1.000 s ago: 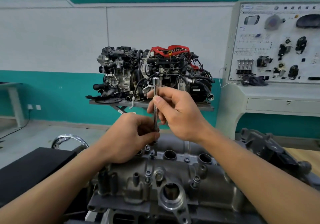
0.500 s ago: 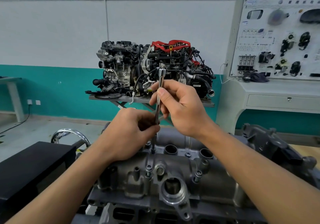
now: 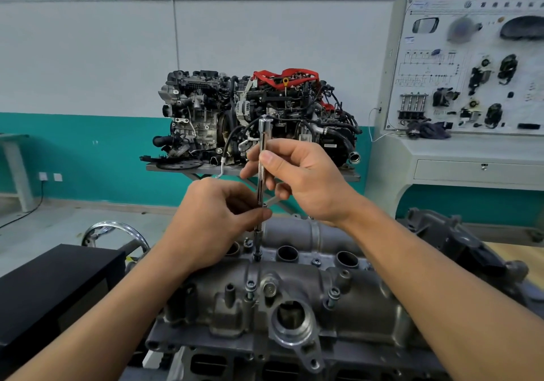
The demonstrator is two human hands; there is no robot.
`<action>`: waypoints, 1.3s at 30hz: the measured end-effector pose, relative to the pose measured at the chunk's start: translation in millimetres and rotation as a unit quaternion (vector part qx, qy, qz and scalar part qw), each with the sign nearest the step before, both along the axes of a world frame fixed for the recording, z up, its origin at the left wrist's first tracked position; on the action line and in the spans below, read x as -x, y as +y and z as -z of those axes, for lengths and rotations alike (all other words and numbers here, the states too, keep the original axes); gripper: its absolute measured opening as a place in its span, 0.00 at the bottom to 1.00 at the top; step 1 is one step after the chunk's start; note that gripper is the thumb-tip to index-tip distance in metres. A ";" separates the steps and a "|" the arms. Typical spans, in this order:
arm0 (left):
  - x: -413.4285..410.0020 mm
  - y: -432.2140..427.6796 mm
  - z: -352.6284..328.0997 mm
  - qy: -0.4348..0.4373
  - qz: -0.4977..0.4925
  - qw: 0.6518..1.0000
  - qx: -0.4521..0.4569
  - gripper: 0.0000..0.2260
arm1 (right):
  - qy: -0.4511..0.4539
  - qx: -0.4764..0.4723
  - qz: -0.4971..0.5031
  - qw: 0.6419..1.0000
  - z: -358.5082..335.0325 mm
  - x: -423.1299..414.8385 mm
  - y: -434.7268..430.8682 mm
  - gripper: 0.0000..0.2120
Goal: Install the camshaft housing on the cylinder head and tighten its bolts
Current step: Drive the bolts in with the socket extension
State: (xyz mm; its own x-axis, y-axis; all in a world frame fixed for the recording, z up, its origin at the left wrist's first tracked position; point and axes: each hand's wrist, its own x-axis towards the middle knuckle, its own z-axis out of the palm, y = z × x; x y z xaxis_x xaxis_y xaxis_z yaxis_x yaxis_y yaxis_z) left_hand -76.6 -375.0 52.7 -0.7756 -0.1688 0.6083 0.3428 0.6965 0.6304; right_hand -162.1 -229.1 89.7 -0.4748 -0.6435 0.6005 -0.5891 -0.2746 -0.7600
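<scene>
Far left, matte black boxy case point(image 3: 59, 286). Left hand point(image 3: 212, 221), fingers curled, pinching the lower shank of a slim knurled chrome driver rod point(image 3: 261, 174), upright, tip on a small bolt point(image 3: 257, 257). Right hand point(image 3: 300, 180) gripping its knurled upper part. Beneath both, centre: rough grey cast-aluminium camshaft housing point(image 3: 294, 298) with round bores, seated on the dark cylinder head point(image 3: 223, 364). Far right, pale training panel point(image 3: 471, 65), writing too blurred to read.
</scene>
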 end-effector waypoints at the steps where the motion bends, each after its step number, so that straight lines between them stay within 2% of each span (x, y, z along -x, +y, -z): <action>1: -0.3 0.3 0.7 -0.009 0.015 1.000 0.001 0.04 | 0.006 0.013 0.014 1.000 0.4 -1.0 -1.0 0.05; 2: -0.8 0.8 1.4 -0.019 0.031 0.999 -0.001 0.04 | 0.010 0.032 0.037 0.999 0.9 -1.0 -2.2 0.05; 5: 2.0 0.3 1.0 -0.010 0.034 0.999 -0.019 0.05 | 0.023 0.067 0.114 0.991 3.5 0.0 -6.3 0.12; 7: 2.7 -1.3 0.9 0.002 0.026 1.000 -0.015 0.05 | 0.012 0.051 0.101 0.994 4.2 -1.4 -6.7 0.09; 9: 0.4 -0.2 1.1 -0.019 0.065 0.998 0.010 0.05 | -0.011 0.036 0.057 0.998 3.1 -3.6 -3.4 0.05; 11: -2.5 1.7 1.2 -0.049 0.107 0.993 0.032 0.07 | -0.013 0.034 0.033 0.999 2.8 -4.2 1.5 0.07; 13: -2.2 2.6 0.3 -0.055 0.106 0.991 0.052 0.08 | 0.000 0.026 0.040 0.999 3.3 -4.6 4.6 0.08; 16: 1.3 3.5 -0.3 -0.013 0.062 0.996 0.068 0.02 | 0.028 0.023 0.066 0.997 4.4 -7.6 4.6 0.07; 20: -0.3 1.7 1.1 0.038 0.037 0.999 -0.004 0.05 | 0.029 0.051 0.107 0.992 6.8 -7.0 -0.8 0.15; 24: -2.0 1.2 1.9 0.000 0.071 0.997 0.033 0.05 | 0.008 0.032 0.067 0.997 4.5 -7.3 3.2 0.06; 26: -1.7 1.3 1.6 -0.021 0.090 0.995 0.038 0.07 | 0.007 0.016 0.052 0.998 3.8 -7.7 5.5 0.06; 30: 0.0 2.5 0.8 0.010 0.075 0.997 0.024 0.03 | 0.007 0.030 0.074 0.997 4.6 -9.5 2.6 0.05; 32: 0.1 0.8 0.8 0.033 0.037 0.999 -0.012 0.04 | 0.018 0.036 0.110 0.993 5.2 -8.3 1.2 0.11; 34: -0.8 0.0 0.3 0.043 0.030 0.998 -0.022 0.04 | 0.011 0.033 0.112 0.993 5.4 -7.8 1.4 0.13; 38: -3.2 2.7 -0.8 0.040 0.055 0.997 0.034 0.08 | -0.005 0.013 0.045 0.999 4.4 -8.4 3.7 0.01; 39: -3.7 3.7 -1.4 0.036 0.057 0.997 0.046 0.09 | -0.002 0.008 0.040 0.999 4.4 -8.0 4.1 0.03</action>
